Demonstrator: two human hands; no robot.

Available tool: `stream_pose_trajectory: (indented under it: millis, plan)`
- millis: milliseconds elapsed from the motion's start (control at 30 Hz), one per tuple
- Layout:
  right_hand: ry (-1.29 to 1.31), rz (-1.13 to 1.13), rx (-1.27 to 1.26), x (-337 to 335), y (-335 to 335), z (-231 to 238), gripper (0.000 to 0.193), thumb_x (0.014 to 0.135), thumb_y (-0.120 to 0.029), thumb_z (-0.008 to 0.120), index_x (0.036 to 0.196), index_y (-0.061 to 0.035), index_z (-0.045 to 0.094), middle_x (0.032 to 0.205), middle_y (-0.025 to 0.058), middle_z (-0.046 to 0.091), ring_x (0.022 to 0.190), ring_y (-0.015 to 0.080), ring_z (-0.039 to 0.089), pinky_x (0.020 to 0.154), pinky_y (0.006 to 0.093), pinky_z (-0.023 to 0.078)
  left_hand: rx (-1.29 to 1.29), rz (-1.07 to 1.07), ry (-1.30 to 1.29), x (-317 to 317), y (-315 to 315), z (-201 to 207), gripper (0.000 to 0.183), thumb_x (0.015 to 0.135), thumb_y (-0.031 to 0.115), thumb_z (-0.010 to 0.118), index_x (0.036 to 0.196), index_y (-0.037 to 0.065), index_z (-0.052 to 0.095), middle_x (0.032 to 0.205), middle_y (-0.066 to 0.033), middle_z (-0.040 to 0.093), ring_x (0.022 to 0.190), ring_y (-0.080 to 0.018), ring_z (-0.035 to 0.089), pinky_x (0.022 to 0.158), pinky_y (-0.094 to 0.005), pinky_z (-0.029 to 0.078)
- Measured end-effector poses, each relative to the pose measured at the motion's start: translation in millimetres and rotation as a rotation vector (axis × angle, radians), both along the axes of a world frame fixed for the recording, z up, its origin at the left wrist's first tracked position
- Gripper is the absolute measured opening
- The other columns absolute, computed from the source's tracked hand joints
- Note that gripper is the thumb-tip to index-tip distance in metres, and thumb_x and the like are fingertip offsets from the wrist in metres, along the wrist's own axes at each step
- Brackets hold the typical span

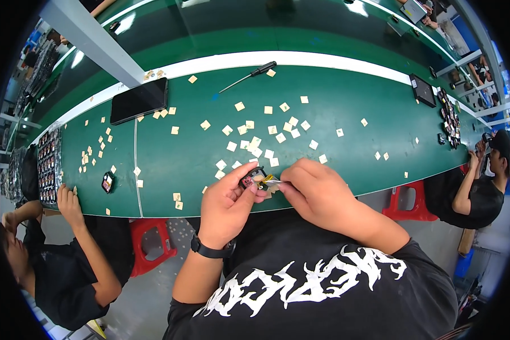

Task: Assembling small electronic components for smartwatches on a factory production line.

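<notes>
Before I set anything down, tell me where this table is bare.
One bare patch of green table lies between the screwdriver and the black rectangular object; a smaller one, edged by pale squares, between the seam and the left hand. Squares crowd the middle, between screwdriver and right hand.

dark plastic small device (247,180), matt paper-like squares (268,110), smooth green tabletop (357,96) with soft sheen, glossy black slab (139,102), screwdriver (254,73) with metal shaft (237,83) and plastic handle (264,68), red plastic stool (409,203), cloth shirt (351,306)
</notes>
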State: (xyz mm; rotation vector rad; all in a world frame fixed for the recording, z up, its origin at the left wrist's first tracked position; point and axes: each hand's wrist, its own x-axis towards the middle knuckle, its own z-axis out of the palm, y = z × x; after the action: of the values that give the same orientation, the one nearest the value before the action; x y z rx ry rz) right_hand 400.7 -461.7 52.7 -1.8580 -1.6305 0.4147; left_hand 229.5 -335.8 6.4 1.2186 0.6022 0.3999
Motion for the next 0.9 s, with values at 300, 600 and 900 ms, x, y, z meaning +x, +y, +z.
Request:
stream_pose_trajectory:
  millis: [300,600,900]
  plan:
    - [-0.153,-0.012,0.014,-12,6,-8,0.02,0.078,0.004,0.066,0.097,-0.0005,0.063,0.088,0.0116,0.057,0.083,0.0322,0.061,0.072,0.0416,0.052,0.201,0.038,0.1,3,-6,1,0.035,0.098,-0.008,0.055,0.132,-0.007,0.06,0.099,-0.0102,0.068,0.085,-0.0141,0.07,0.077,-0.0273,0.059]
    - [-0.099,0.018,0.045,-13,9,-14,0.02,0.078,0.005,0.066,0.097,0.0002,0.064,0.089,0.0122,0.06,0.08,0.0317,0.061,0.071,0.0397,0.052,0.012,-0.02,0.052,-2,6,-3,0.033,0.098,-0.005,0.055,0.131,-0.007,0.06,0.096,-0.0108,0.07,0.082,-0.0145,0.071,0.075,-0.0273,0.06]
    - [0.538,-0.132,-0.064,-9,7,-9,0.029,0.087,-0.006,0.077,0.113,-0.0031,0.067,0.086,0.0095,0.064,0.07,0.0219,0.062,0.061,0.033,0.051,-0.139,-0.046,-0.057,-8,13,1,0.038,0.1,-0.003,0.053,0.138,-0.007,0.054,0.11,-0.0129,0.067,0.093,-0.0192,0.072,0.085,-0.0304,0.06]
